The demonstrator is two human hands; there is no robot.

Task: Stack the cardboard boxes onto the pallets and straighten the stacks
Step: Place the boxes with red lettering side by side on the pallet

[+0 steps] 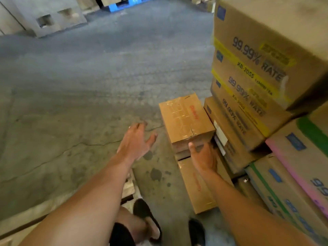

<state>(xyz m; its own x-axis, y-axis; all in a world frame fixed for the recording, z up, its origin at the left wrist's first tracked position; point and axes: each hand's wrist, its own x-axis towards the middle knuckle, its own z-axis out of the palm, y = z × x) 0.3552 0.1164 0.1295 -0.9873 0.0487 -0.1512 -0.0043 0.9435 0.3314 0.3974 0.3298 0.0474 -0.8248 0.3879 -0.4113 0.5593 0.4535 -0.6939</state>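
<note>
A small taped cardboard box (pixel 184 118) with red print sits on top of other brown boxes on the floor, beside a tall stack. My right hand (pixel 204 157) reaches to its near end, thumb up against the front face and fingers at its right side. My left hand (pixel 136 141) hovers open over the concrete, left of the box, fingers spread, touching nothing. A longer brown box (pixel 198 189) lies below, closer to me.
A tall stack of printed cartons (pixel 252 68) fills the right side, with green and pink banded cartons (pixel 292 171) nearer me. Bare concrete floor (pixel 88 86) spreads to the left. A blue pallet (pixel 124 4) stands far back. My feet show at the bottom.
</note>
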